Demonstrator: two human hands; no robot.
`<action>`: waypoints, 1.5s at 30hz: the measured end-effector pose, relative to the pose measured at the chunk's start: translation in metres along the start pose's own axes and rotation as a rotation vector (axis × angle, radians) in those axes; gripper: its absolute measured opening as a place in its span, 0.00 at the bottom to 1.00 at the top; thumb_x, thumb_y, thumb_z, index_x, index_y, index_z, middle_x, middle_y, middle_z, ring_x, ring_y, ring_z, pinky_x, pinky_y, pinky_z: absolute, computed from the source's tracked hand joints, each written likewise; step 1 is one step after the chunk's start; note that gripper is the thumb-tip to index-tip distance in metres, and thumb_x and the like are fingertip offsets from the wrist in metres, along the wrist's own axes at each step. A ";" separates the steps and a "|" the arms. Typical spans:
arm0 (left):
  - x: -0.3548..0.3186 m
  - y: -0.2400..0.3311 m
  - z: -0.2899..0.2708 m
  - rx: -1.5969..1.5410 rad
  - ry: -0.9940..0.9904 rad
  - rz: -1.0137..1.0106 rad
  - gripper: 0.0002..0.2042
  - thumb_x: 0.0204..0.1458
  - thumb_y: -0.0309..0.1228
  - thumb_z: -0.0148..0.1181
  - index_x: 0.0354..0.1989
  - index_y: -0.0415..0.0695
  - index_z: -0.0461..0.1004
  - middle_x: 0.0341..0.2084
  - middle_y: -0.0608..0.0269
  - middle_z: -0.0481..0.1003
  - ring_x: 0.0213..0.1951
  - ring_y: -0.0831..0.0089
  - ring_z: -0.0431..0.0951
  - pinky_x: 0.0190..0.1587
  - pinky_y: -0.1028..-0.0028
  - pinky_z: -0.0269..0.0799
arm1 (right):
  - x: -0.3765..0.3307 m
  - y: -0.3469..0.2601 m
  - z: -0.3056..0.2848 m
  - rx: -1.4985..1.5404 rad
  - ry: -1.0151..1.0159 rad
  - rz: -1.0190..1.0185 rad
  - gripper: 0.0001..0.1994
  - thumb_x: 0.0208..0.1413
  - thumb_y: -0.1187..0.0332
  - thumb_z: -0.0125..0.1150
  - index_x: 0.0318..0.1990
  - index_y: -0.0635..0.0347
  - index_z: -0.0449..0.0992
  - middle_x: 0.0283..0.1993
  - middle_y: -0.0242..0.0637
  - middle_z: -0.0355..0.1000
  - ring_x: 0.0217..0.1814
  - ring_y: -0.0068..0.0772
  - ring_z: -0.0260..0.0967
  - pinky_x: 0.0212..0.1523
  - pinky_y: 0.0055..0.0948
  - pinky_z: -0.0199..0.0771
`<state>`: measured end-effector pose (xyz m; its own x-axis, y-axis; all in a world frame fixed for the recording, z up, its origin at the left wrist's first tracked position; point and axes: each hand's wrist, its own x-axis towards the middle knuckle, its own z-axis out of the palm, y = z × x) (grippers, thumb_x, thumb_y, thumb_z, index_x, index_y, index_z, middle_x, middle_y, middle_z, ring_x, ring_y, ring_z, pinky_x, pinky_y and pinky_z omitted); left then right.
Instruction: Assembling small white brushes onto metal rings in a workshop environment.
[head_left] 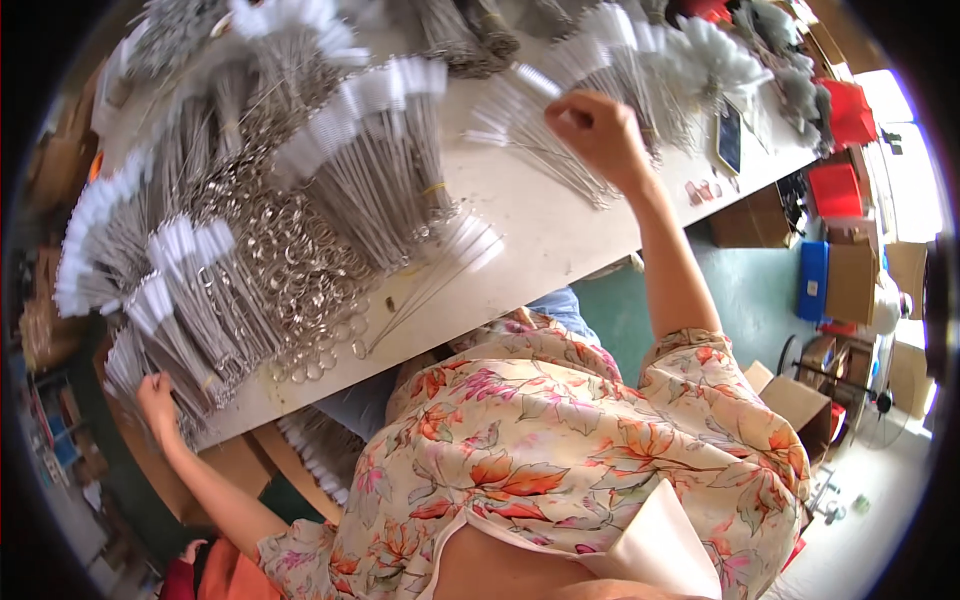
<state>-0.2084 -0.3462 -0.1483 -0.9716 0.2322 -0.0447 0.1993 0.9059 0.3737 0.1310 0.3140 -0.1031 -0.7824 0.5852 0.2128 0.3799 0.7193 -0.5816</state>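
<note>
Loose white-bristled wire brushes (530, 142) lie on desk (550, 240), well right of metal ring pile (300, 255). Right hand (600, 130) over them, fingers curled inward; can't make out whether anything is held. Left hand (157, 402) at brush bundle (128, 362), left of ring pile; its grip hard to make out. Larger fanned brush bundle (375, 160) just right of ring pile. Phone (729, 138) far right of pile.

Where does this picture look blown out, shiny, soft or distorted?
Head view: the bright area at upper right is washed out to white; the metal rings glint; the white-tipped brushes at far left look soft; fisheye distortion ends in a curved black border.
</note>
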 end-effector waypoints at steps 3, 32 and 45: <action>0.003 0.013 -0.009 0.020 -0.049 -0.119 0.11 0.51 0.30 0.54 0.22 0.35 0.68 0.18 0.63 0.71 0.20 0.76 0.65 0.26 0.74 0.62 | -0.016 0.000 0.008 -0.150 -0.063 -0.074 0.08 0.44 0.61 0.62 0.32 0.50 0.77 0.30 0.32 0.70 0.30 0.32 0.70 0.31 0.31 0.69; 0.034 0.051 -0.034 -0.121 -0.034 -0.359 0.06 0.49 0.30 0.53 0.28 0.40 0.72 0.20 0.63 0.73 0.08 0.79 0.58 0.08 0.77 0.48 | 0.018 0.028 -0.007 0.035 -0.161 0.015 0.07 0.37 0.68 0.60 0.26 0.58 0.78 0.24 0.40 0.73 0.28 0.40 0.72 0.31 0.33 0.71; 0.058 -0.032 -0.025 -0.146 0.468 -0.058 0.11 0.54 0.32 0.48 0.38 0.38 0.73 0.30 0.59 0.75 0.28 0.72 0.71 0.33 0.76 0.66 | 0.063 0.201 -0.159 -0.263 0.286 0.436 0.15 0.49 0.56 0.53 0.34 0.56 0.77 0.35 0.45 0.73 0.34 0.41 0.71 0.38 0.41 0.70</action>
<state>-0.2743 -0.3704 -0.1393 -0.9403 -0.0316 0.3389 0.1556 0.8458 0.5103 0.2364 0.5548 -0.0811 -0.3758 0.8997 0.2220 0.7756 0.4364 -0.4560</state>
